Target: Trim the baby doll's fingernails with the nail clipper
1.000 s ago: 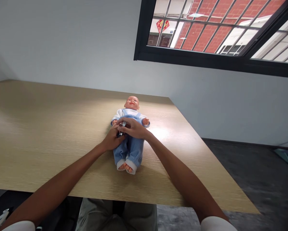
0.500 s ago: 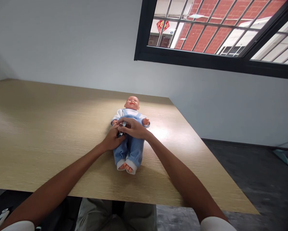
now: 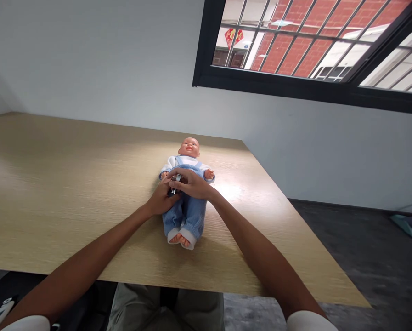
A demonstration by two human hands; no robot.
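At the center of the frame, a small metal object (image 3: 175, 183) is glinting with a polished shine. Just above it, a plastic doll (image 3: 189, 148) is showing a smooth, glossy head. Its blue denim overalls (image 3: 187, 214) are looking matt and woven, and its white cloth top (image 3: 169, 162) is looking soft. Across the lower left, the wood-grain table (image 3: 71, 184) is showing a smooth, faintly shiny finish. At the upper right, a black window frame (image 3: 261, 80) is looking matt, and the red brick wall (image 3: 278, 53) outside is looking rough. At the lower right, the grey floor (image 3: 364, 257) is looking matt and rough.
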